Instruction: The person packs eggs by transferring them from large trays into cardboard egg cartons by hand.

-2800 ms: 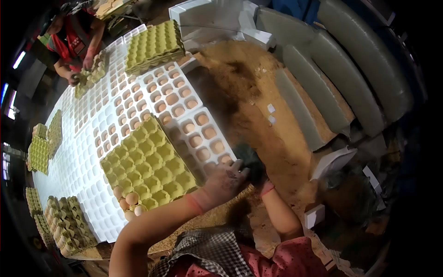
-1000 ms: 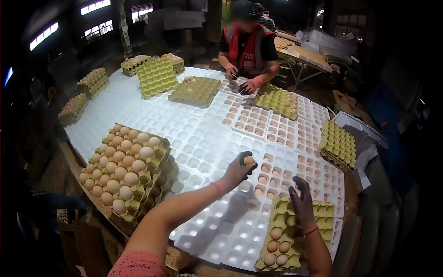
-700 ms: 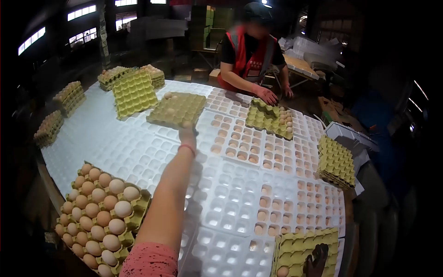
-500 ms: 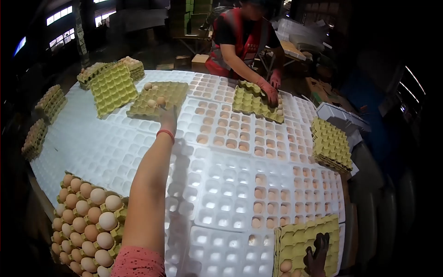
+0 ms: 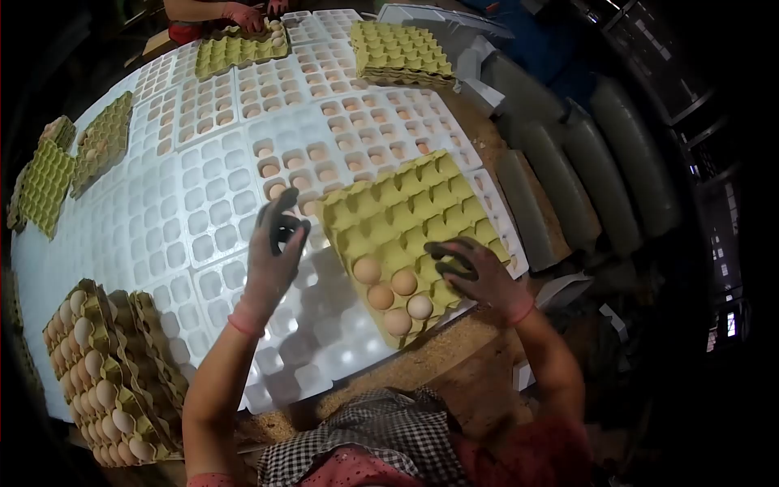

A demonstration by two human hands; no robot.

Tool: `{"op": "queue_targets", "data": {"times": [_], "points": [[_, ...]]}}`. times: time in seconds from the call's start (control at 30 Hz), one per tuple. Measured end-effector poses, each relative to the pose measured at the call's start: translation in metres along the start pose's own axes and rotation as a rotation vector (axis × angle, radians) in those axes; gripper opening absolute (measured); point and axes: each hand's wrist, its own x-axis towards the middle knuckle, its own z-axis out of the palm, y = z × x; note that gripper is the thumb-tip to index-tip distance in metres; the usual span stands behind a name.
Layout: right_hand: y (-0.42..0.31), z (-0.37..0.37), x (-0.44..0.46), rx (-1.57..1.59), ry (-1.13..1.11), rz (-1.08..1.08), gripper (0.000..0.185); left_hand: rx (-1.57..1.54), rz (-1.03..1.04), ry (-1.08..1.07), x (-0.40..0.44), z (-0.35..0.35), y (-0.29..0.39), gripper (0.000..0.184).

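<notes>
Both of my hands wear dark-palmed gloves. My left hand [image 5: 276, 252] is over the white foam trays [image 5: 223, 207], fingers apart and nothing in it, left of a yellow-green egg carton [image 5: 406, 215]. Over that carton's right part is my right hand [image 5: 479, 276], fingers spread and empty; whether it touches the carton I cannot tell. Several eggs [image 5: 381, 295] lie at the carton's near left corner, and its other cups hold none. Beyond it, foam trays hold eggs [image 5: 296, 180] in their cells.
Stacked full egg cartons [image 5: 105, 381] stand at the near left. A pile of cartons [image 5: 402, 53] is at the far right edge. Across the table, a co-worker's hand [image 5: 243, 16] is at another carton [image 5: 235, 53]. Grey rounded pieces [image 5: 527, 203] lie on the right.
The view has swung right and down. My left hand has let go of an egg over the far carton and come back near me. My right hand remains over the near carton.
</notes>
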Motion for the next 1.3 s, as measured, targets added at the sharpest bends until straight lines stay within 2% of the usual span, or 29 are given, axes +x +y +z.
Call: {"op": "queue_targets", "data": {"times": [0.03, 0.07, 0.1, 0.17, 0.23, 0.27, 0.3, 0.37, 0.4, 0.43, 0.5, 0.53, 0.57, 0.63, 0.67, 0.7, 0.77, 0.8, 0.83, 0.87, 0.9, 0.97, 1.03, 1.07, 1.13, 1.17, 1.2, 1.23, 1.3], "points": [[-0.009, -0.001, -0.011, 0.012, -0.243, -0.014, 0.044, 0.145, 0.073, -0.011, -0.021, 0.013, 0.000, 0.054], [-0.006, 0.013, -0.020, -0.179, -0.227, -0.239, 0.043, 0.222, 0.037, -0.076, -0.037, 0.026, 0.022, 0.055], [0.001, 0.030, -0.027, -0.370, -0.201, -0.466, 0.042, 0.447, 0.153, -0.123, -0.046, 0.037, 0.026, 0.054], [0.013, 0.040, -0.034, -0.445, -0.146, -0.503, 0.038, 0.724, 0.300, -0.288, -0.053, 0.057, 0.038, 0.048], [0.025, 0.036, -0.031, -0.163, -0.110, -0.475, 0.033, 0.925, 0.148, -0.338, -0.060, 0.080, 0.032, 0.046], [0.014, 0.023, -0.035, 0.142, -0.037, -0.353, 0.039, 0.999, 0.116, -0.330, -0.056, 0.085, 0.033, 0.046], [0.033, 0.031, -0.027, 0.640, -0.078, -0.160, 0.052, 1.017, 0.109, -0.318, -0.053, 0.087, 0.030, 0.046], [0.055, 0.028, -0.010, 0.468, 0.060, -0.159, 0.066, 0.977, 0.077, -0.319, -0.049, 0.088, 0.022, 0.049], [0.054, 0.031, -0.001, 0.277, 0.164, -0.285, 0.064, 0.821, 0.133, -0.259, -0.049, 0.082, 0.020, 0.050], [0.044, 0.029, 0.005, 0.286, 0.157, -0.295, 0.064, 0.598, 0.069, -0.193, -0.050, 0.075, 0.014, 0.046], [0.022, 0.024, 0.015, -0.233, -0.154, -0.349, 0.062, -0.247, -0.265, 0.079, -0.054, 0.067, 0.027, 0.041], [0.023, 0.032, 0.022, -0.418, -0.315, -0.343, 0.063, -0.109, -0.279, 0.024, -0.055, 0.059, 0.035, 0.034], [0.025, 0.033, 0.024, -0.412, -0.318, -0.355, 0.063, 0.234, -0.233, -0.166, -0.057, 0.061, 0.041, 0.031], [0.032, 0.028, 0.029, -0.309, -0.329, -0.325, 0.062, 0.638, -0.050, -0.361, -0.070, 0.079, 0.066, 0.031], [0.038, 0.025, 0.026, -0.115, -0.221, -0.264, 0.059, 0.742, -0.045, -0.432, -0.075, 0.090, 0.067, 0.035], [0.046, 0.017, 0.024, 0.241, -0.245, -0.099, 0.057, 0.843, -0.043, -0.502, -0.079, 0.098, 0.065, 0.040], [0.040, 0.011, 0.012, 0.717, -0.176, -0.135, 0.058, 0.858, -0.048, -0.458, -0.080, 0.096, 0.056, 0.048], [0.041, 0.010, 0.014, 0.342, -0.153, -0.374, 0.059, 0.754, -0.044, -0.368, -0.084, 0.091, 0.053, 0.049], [0.009, 0.000, 0.007, 0.069, -0.307, -0.285, 0.059, 0.653, -0.037, -0.280, -0.086, 0.084, 0.052, 0.050], [0.000, 0.016, 0.002, -0.196, -0.282, -0.381, 0.058, 0.427, -0.236, -0.179, -0.085, 0.075, 0.064, 0.049], [-0.005, 0.034, -0.005, -0.461, -0.245, -0.472, 0.057, -0.007, -0.306, -0.008, -0.092, 0.063, 0.044, 0.046], [-0.010, 0.059, -0.001, -0.490, -0.348, -0.482, 0.063, -0.470, -0.334, 0.230, -0.097, 0.027, 0.051, 0.045], [-0.034, 0.043, 0.008, -0.553, -0.382, -0.514, 0.064, -0.318, -0.408, 0.353, -0.110, -0.011, 0.054, 0.057], [-0.036, 0.032, 0.015, -0.408, -0.349, -0.512, 0.060, -0.257, -0.422, 0.387, -0.118, -0.029, 0.054, 0.061], [-0.051, 0.028, 0.037, -0.129, -0.198, -0.565, 0.053, -0.211, -0.441, 0.429, -0.129, -0.053, 0.039, 0.049], [-0.063, 0.037, 0.055, -0.129, -0.203, -0.570, 0.053, -0.189, -0.455, 0.423, -0.130, -0.058, 0.025, 0.045], [-0.078, 0.053, 0.078, -0.120, -0.080, -0.597, 0.051, -0.078, -0.475, 0.359, -0.127, -0.055, 0.010, 0.041], [-0.088, 0.070, 0.099, -0.113, 0.044, -0.625, 0.049, 0.283, -0.267, 0.238, -0.121, -0.049, 0.001, 0.044], [-0.082, 0.131, 0.150, -0.570, 0.182, -0.637, 0.040, 0.818, -0.194, 0.011, -0.108, -0.041, -0.011, 0.045]]}}
